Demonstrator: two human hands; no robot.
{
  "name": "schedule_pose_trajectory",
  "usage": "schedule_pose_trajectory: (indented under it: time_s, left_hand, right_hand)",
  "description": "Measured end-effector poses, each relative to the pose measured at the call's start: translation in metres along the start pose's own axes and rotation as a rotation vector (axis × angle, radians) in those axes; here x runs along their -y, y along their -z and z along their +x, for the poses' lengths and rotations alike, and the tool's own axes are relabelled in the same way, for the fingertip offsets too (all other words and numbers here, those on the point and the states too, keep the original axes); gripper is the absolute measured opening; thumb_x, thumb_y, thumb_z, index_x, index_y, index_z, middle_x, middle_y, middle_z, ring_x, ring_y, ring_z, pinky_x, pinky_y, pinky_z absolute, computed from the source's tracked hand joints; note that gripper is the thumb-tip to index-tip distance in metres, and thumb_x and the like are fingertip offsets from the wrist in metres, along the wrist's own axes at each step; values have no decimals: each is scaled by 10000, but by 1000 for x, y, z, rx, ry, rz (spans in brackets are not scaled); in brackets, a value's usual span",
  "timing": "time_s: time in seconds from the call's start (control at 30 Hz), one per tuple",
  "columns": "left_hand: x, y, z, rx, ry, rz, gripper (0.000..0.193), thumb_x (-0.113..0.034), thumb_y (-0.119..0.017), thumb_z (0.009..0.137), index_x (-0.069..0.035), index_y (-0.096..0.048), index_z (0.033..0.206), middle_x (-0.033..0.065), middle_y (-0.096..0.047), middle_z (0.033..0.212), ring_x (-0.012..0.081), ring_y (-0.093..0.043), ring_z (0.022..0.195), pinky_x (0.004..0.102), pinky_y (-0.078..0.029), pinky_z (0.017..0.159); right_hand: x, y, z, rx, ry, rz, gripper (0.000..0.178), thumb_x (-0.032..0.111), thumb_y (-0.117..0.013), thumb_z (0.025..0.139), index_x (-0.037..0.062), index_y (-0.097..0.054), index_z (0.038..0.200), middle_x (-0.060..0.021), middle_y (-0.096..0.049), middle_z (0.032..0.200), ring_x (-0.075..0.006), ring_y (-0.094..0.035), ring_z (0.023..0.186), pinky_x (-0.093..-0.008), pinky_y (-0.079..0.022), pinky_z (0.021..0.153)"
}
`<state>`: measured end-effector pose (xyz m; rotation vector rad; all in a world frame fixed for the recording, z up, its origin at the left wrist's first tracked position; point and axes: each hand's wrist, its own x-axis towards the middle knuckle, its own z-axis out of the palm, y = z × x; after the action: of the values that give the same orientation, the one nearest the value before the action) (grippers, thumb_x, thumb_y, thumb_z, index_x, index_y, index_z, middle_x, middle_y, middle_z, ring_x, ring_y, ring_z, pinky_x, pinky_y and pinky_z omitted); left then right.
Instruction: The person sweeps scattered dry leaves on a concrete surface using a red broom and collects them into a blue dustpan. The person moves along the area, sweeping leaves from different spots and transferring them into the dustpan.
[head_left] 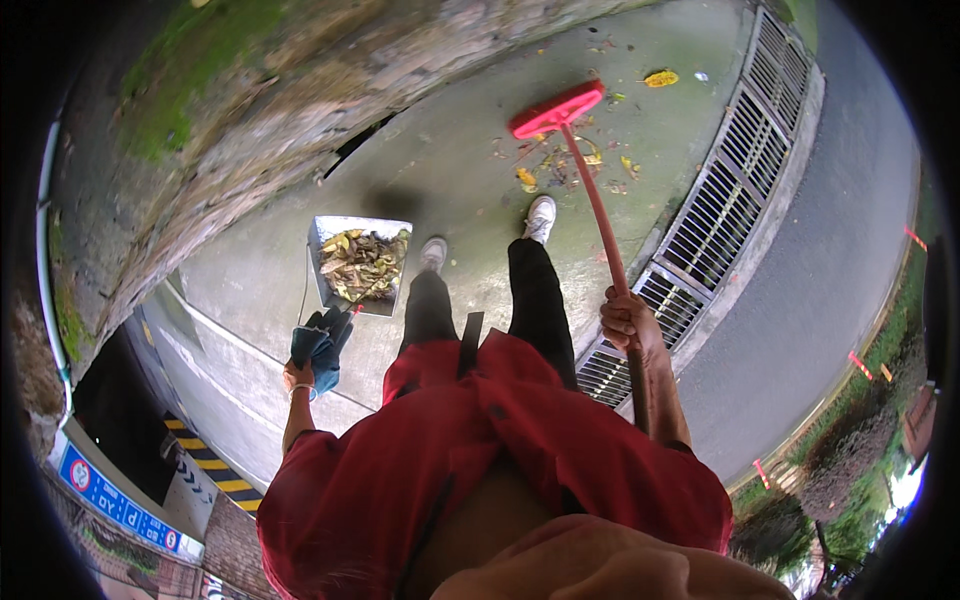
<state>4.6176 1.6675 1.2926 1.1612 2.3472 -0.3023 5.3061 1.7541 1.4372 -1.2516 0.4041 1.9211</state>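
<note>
My right hand is wrapped round the reddish handle of a push broom. Its red head rests on the ground ahead, just beyond scattered leaves. On my left, a metal dustpan holds a heap of yellow and brown dry leaves. My left hand is closed at a dark blue-green cloth bundle near the dustpan's lower edge. A thin rod runs from the pan toward that hand; the cloth hides where it ends, so I cannot tell whether the fingers grip it too.
A metal drain grate runs along the right, beside a grey road. The mossy stone wall rises at the left. One large yellow leaf lies beyond the broom. A yellow-and-black striped barrier stands at the lower left.
</note>
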Motion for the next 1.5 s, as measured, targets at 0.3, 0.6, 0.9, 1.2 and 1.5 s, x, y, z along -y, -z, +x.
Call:
schedule_pose_trajectory:
  time_s: [0.3, 0.6, 0.9, 1.2, 1.5]
  left_hand:
    - [-120, -28, -3, -51, -243, -29, 333, -301, -668, 724, -44, -660, 937, 221, -646, 866, 402, -616, 856, 458, -488, 711]
    - [-235, -22, -42, -9, -260, 3, 299, -272, -662, 711, -79, -662, 939, 205, -647, 884, 408, -610, 859, 478, -481, 716]
    - [-290, -51, -39, 62, -322, 17, 335, -297, -651, 729, -74, -648, 981, 212, -642, 900, 409, -601, 881, 477, -475, 719]
    - [-313, -77, -127, 65, -241, -64, 291, -263, -668, 725, -67, -660, 941, 202, -650, 851, 407, -616, 820, 481, -479, 688]
    - [-370, -77, -196, 75, -59, 142, 315, -289, -627, 765, -82, -644, 1003, 196, -649, 915, 415, -601, 873, 491, -475, 717]
  right_hand:
    - [130, 64, 132, 34, 147, -108, 118, 95, -522, 842, 107, -434, 764, 67, -352, 523, -46, -326, 355, -202, -251, 312]
    - [163, 123, -28, -40, 91, 0, 223, 76, -498, 867, 138, -392, 681, 71, -331, 522, -39, -302, 338, -212, -213, 275]
    - [233, 163, -75, -854, 686, -1454, 162, 118, -546, 806, -37, -591, 817, -229, -558, 597, -292, -582, 504, -410, -423, 482]
    - [521, 237, 50, -1116, 440, -1841, 273, 120, -523, 711, -57, -636, 885, -280, -637, 852, -349, -656, 824, -406, -534, 675]
    - [427, 252, 9, -616, 178, -1616, 131, 14, -473, 754, -50, -546, 841, -180, -591, 647, -336, -625, 610, -443, -471, 518]
